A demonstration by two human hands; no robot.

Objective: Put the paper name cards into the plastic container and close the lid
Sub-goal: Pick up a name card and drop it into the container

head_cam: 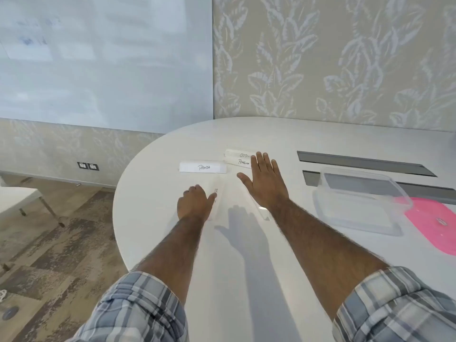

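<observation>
Gripping hand: your left hand [193, 204], at centre frame, has its fingers curled under and its thumb pressed to a long white card [217, 181]. That card is hard to make out against the tabletop.
Reaching hand: your right hand [267, 186], just right of centre, is flat with fingers straight and close together and thumb spread wide. It holds nothing. You cannot tell whether the palm touches the table.
PANDA card: the PANDA card [202, 167] lies on the white table [246, 134], just above your left hand and apart from it.
Stacked pair: the PENGUIN card [239, 162] sits against another card [237, 154] whose lettering starts "OST". Your right fingertips cover the right ends of both.
Container: the clear plastic container [355, 203] stands open at the right of the frame, well apart from the cards, with no card seen in it.
Lid: the pink lid [431, 223] lies flat at the right edge, with the container's right side overlapping it.
Table fittings: two grey cable slots [365, 162] run above and behind the container.
Background: a whiteboard [98, 62] fills the upper left and leaf-patterned wallpaper [345, 58] the upper right.
Clothing: plaid sleeves [138, 309] are rolled up at the bottom of the frame.
</observation>
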